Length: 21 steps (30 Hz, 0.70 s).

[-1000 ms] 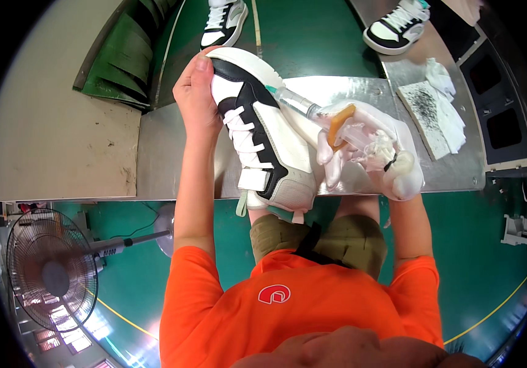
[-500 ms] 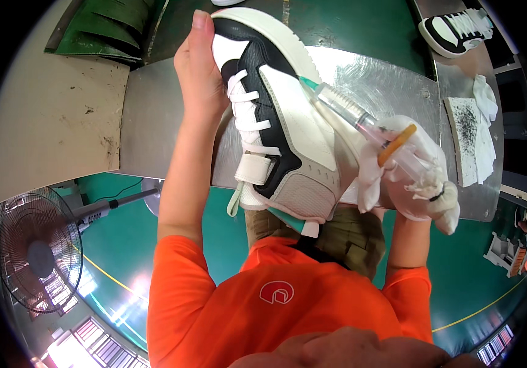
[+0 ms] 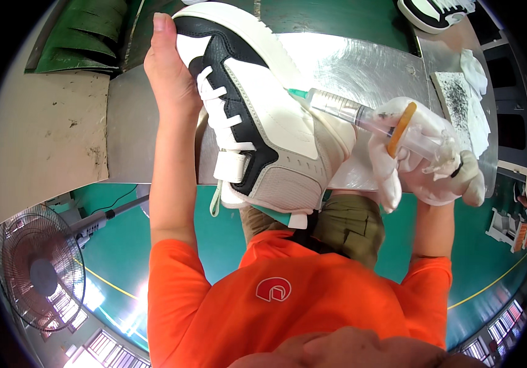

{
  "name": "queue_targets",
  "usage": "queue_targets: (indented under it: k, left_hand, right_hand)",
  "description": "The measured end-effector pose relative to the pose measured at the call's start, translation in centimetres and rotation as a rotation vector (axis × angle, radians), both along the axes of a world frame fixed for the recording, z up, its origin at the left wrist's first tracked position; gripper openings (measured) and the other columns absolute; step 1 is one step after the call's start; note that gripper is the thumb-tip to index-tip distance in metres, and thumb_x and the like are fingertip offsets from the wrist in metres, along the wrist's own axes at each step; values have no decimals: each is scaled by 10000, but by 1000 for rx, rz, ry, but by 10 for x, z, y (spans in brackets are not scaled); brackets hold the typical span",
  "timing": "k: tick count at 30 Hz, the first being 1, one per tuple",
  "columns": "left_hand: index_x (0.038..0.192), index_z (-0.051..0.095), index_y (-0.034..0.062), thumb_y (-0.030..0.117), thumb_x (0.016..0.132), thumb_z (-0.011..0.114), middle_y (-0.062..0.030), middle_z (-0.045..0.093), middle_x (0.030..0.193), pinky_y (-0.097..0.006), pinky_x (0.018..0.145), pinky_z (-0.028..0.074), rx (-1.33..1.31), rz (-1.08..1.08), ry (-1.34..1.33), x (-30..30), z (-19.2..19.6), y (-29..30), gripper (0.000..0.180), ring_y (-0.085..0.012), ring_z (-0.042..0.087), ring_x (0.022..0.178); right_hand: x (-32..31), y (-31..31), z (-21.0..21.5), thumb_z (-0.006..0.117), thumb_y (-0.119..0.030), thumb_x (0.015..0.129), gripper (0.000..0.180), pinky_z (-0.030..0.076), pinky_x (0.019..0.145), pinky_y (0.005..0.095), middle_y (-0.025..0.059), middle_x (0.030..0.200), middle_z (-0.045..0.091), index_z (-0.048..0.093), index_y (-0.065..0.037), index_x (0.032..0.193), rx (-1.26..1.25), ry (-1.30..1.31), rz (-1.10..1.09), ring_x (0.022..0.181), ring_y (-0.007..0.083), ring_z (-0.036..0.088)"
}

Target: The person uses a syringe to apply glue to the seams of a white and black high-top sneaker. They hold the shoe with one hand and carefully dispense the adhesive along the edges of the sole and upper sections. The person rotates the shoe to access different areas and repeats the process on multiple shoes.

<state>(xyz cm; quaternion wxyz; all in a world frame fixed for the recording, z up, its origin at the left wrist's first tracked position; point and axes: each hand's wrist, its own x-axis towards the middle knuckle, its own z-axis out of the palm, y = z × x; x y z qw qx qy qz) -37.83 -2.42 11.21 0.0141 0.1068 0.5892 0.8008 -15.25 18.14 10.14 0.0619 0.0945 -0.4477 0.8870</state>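
A white, black and grey high-top sneaker (image 3: 269, 104) is tilted on its side over the metal table, toe pointing away and sole facing right. My bare left hand (image 3: 171, 67) grips it around the toe, thumb up at the tip; the fingers behind the shoe are hidden. In a white glove, my right hand (image 3: 426, 147) is closed around a clear syringe (image 3: 340, 105) with an orange flange and a wrapped plunger end. The syringe's green tip (image 3: 297, 93) touches or nearly touches the seam between upper and sole at mid-shoe.
On the right of the metal table (image 3: 361, 67) lie a black-smudged white block (image 3: 453, 92) and a white cloth (image 3: 475, 73). Another sneaker (image 3: 432, 12) stands at the far right. A green slatted flap (image 3: 85, 34) is far left, and a fan (image 3: 42, 276) stands lower left.
The syringe tip has moved along the seam toward the heel, and the syringe lies flatter. Shoe and left hand appear further left in the view, which has itself shifted.
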Motion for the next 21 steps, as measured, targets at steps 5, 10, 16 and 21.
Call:
queue_targets:
  k: [5, 10, 16, 21]
  left_hand:
    - [1007, 623, -48, 426, 951, 530, -89, 665, 888, -272, 689, 511, 10, 10, 33, -1, -1, -2, 486, -146, 635, 761]
    - [1002, 623, -45, 411, 957, 526, -91, 665, 882, -271, 683, 514, 17, -26, 42, 1, 1, -3, 468, -145, 635, 751]
    - [995, 621, -44, 400, 957, 534, -93, 666, 880, -270, 681, 516, 47, -54, 1, -1, -1, -6, 454, -142, 636, 751]
    - [990, 618, -44, 397, 953, 544, -96, 666, 879, -272, 677, 517, 60, -39, -30, 2, 2, -4, 449, -145, 637, 747]
  right_hand:
    - [8, 10, 12, 754, -437, 617, 908, 503, 492, 314, 222, 748, 592, 431, 174, 1207, 31, -35, 33, 514, 271, 600]
    - [17, 19, 20, 757, -421, 610, 909, 503, 495, 315, 227, 761, 592, 428, 178, 1209, 38, -45, 53, 522, 273, 600]
    - [20, 21, 25, 761, -402, 602, 910, 502, 499, 316, 232, 776, 592, 425, 183, 1212, 36, -62, 75, 532, 275, 599]
    - [23, 21, 27, 765, -386, 595, 911, 502, 503, 318, 236, 789, 592, 422, 187, 1214, 41, -79, 82, 540, 277, 599]
